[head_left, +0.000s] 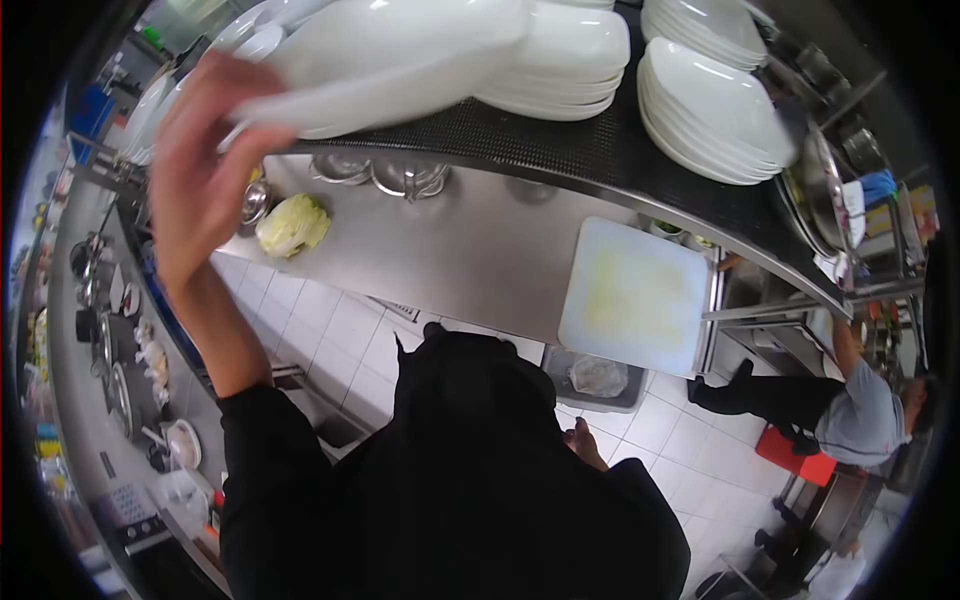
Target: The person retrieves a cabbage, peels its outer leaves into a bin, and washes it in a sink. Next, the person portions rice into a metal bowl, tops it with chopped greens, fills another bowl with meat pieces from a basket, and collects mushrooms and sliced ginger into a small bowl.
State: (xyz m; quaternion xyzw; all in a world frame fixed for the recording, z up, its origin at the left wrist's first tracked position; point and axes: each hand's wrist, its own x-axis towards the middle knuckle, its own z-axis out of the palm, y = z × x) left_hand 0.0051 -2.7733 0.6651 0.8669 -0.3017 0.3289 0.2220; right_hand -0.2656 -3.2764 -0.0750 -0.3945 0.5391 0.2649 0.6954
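My left hand (205, 165) is raised at the upper left, blurred by motion, its thumb and fingers closed on the edge of a white plate (400, 65). The plate is tilted over the black mat of the upper shelf (560, 145). Beside it stands a stack of white square dishes (565, 65). My right hand (584, 443) hangs low beside my body, partly hidden by the black sleeve; whether it holds anything does not show.
On the steel counter (450, 250) lie a cabbage (293, 225) and a white cutting board (633, 295). More dishes (712, 110) fill the shelf's right side. A grey bin (595, 380) sits below. Another person (865, 415) stands at the right.
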